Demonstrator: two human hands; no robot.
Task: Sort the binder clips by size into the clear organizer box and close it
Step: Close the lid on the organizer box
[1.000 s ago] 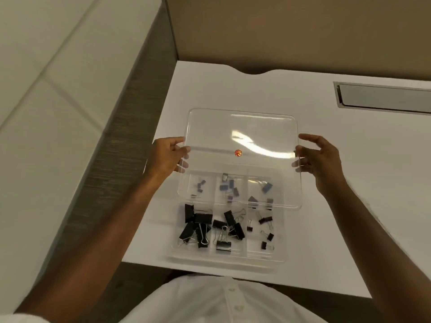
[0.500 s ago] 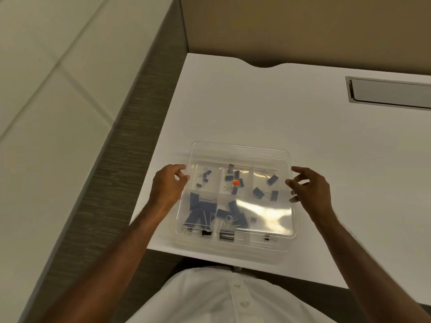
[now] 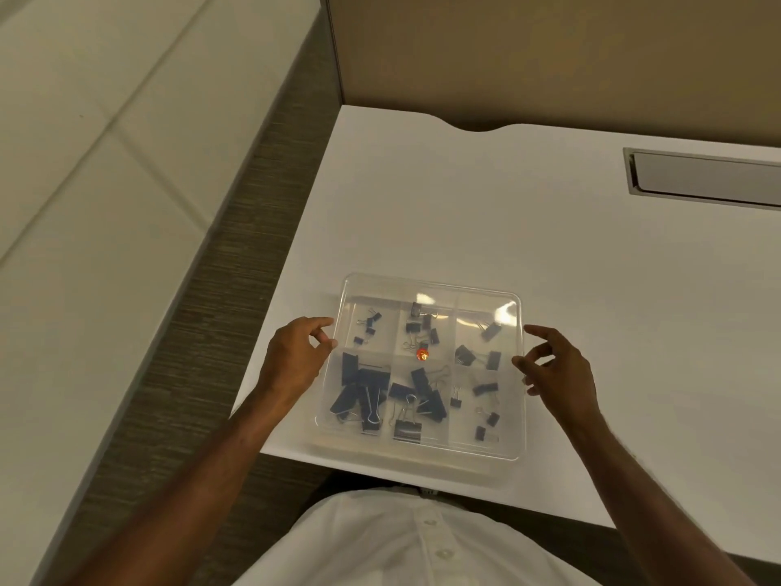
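The clear organizer box (image 3: 422, 461) stands at the white desk's front edge with its clear lid (image 3: 486, 299) lying flat on top. Through the lid I see black binder clips in separate compartments: large ones (image 3: 364, 387) at the near left, medium ones (image 3: 424, 395) in the near middle, small ones (image 3: 486, 412) at the near right, and more small ones in the far row. My left hand (image 3: 296, 361) sits at the lid's left edge, fingertips touching it. My right hand (image 3: 558, 370) is at the right edge with fingers loosely spread, fingertips against the rim.
The white desk (image 3: 465, 205) stretches beyond the box. A recessed metal cable slot (image 3: 701, 177) lies at the far right. A tan partition wall (image 3: 549, 57) backs the desk. An orange spot of light (image 3: 422, 354) shows on the lid's middle.
The lid, held tilted above the box's far half a second ago, has come down flat onto the box. Both hands lowered with it and have loosened at its side edges.
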